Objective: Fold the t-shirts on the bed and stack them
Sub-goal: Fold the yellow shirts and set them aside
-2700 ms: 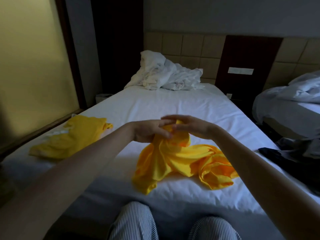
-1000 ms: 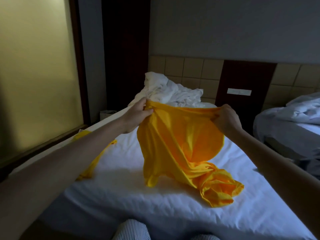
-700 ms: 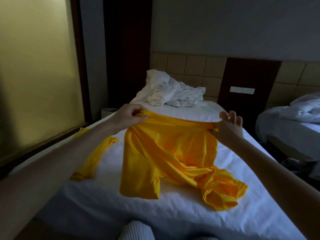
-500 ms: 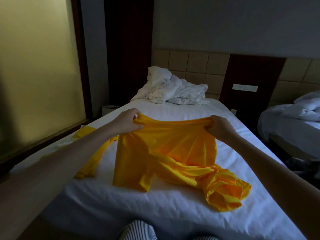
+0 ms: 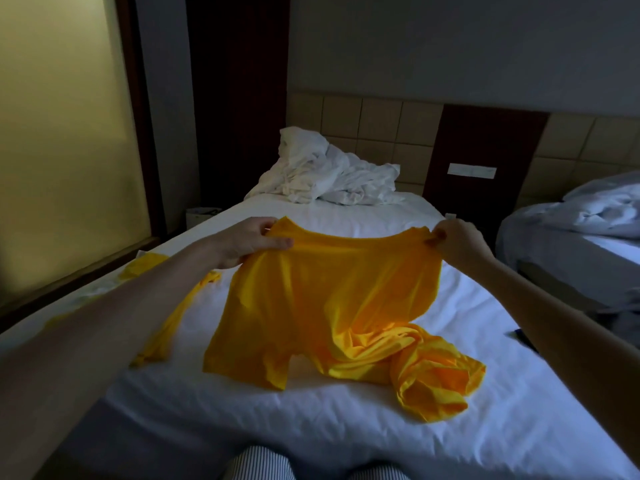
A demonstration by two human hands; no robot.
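A yellow t-shirt point(image 5: 329, 306) is stretched between my hands above the white bed point(image 5: 346, 427). My left hand point(image 5: 247, 242) grips its top left corner, and my right hand point(image 5: 457, 239) pinches the top right corner. The upper edge is pulled wide; the lower part hangs down, and its right end lies bunched on the sheet at the lower right. A second yellow t-shirt point(image 5: 162, 327) lies on the bed to the left, partly hidden behind my left forearm.
A crumpled white duvet point(image 5: 322, 171) sits at the head of the bed by the tiled headboard. A second bed point(image 5: 571, 251) with rumpled bedding stands to the right across a narrow gap. A frosted window fills the left wall. My striped trouser knees show at the bottom edge.
My hands went from bunched together on the crumpled shirt to lifting it and pulling its top edge apart. Over the last second they lowered and widened, spreading the shirt flatter.
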